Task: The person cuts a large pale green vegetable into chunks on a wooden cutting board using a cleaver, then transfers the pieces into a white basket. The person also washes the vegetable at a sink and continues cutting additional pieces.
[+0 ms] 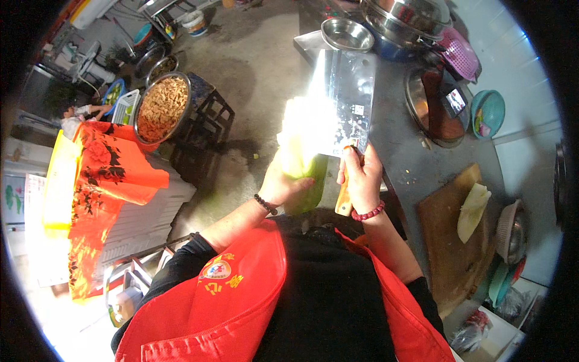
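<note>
In my right hand is the wooden handle of a cleaver, its broad blade pointing up and away from me. My left hand grips a long, pale green vegetable from its left side, thumb across it. The blade stands against or just behind the vegetable's upper part; strong glare hides where they meet, and I cannot tell whether they touch. A pale, whitish-green piece of vegetable lies on the wooden cutting board to the right.
Along the grey table on the right are a steel bowl, a pink colander, a phone and a green bowl. At left, a large bowl of chopped food stands beside a black crate. Another person's arm shows far left.
</note>
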Demonstrator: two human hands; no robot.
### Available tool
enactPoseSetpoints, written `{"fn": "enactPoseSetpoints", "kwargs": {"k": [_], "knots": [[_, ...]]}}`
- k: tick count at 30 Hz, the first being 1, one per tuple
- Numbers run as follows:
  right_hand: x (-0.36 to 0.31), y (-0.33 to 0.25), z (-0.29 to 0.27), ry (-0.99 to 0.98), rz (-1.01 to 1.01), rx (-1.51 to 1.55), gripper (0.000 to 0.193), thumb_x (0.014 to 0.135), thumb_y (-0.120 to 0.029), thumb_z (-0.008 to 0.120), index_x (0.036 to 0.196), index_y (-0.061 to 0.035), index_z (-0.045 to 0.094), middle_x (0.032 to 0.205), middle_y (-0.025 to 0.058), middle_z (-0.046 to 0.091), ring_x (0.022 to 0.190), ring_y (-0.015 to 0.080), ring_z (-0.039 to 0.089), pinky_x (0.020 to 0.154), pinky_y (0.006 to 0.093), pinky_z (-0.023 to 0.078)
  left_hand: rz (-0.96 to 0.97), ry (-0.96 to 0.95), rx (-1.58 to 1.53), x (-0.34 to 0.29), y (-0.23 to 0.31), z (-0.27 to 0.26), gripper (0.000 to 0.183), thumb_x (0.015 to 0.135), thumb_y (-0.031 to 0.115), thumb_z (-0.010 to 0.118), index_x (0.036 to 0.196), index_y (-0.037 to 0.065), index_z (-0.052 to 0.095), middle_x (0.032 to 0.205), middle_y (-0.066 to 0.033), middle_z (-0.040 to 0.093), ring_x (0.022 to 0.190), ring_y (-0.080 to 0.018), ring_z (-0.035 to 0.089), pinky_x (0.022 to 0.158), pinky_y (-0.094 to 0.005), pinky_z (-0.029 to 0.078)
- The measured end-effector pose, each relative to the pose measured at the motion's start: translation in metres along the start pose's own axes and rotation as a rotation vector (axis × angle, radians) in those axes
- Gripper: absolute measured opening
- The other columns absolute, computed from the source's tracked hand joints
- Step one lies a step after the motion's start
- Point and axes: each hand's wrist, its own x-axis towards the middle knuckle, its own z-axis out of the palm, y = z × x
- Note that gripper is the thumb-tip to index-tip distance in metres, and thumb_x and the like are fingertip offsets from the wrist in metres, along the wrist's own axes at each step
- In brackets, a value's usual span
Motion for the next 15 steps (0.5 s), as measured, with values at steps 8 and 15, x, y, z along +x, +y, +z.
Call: {"fn": "enactPoseSetpoints", "kwargs": {"k": [8,15], "knots": [[0.018,0.002,0.014,-0.118,0.044,0.057,0.010,0.099,-0.015,0.054,0.099,-0.0054,0.053,0.066,0.0021,0.055,0.047,0.0104,0.051,0.044,0.0240,0.042,-0.037,-0.023,0.009,0.002,0.004,-0.017,0.091,0.066,0.009,0.085,0.142,0.002,0.036,0.135,-0.0123,0.052,0.128,-0.0228,0.048,0.107,-0.0369,0.038],[0.034,0.009,0.011,-0.280,0.169,0.193,0.011,0.098,-0.018,0.056,0.100,-0.0079,0.053,0.071,0.0036,0.056,0.047,0.0125,0.052,0.044,0.0245,0.043,-0.015,-0.048,-0.096,-0.005,0.008,-0.030,0.083,0.072,0.009,0.082,0.141,0.003,0.037,0.132,-0.0096,0.054,0.124,-0.0211,0.050,0.107,-0.0371,0.038]]}}
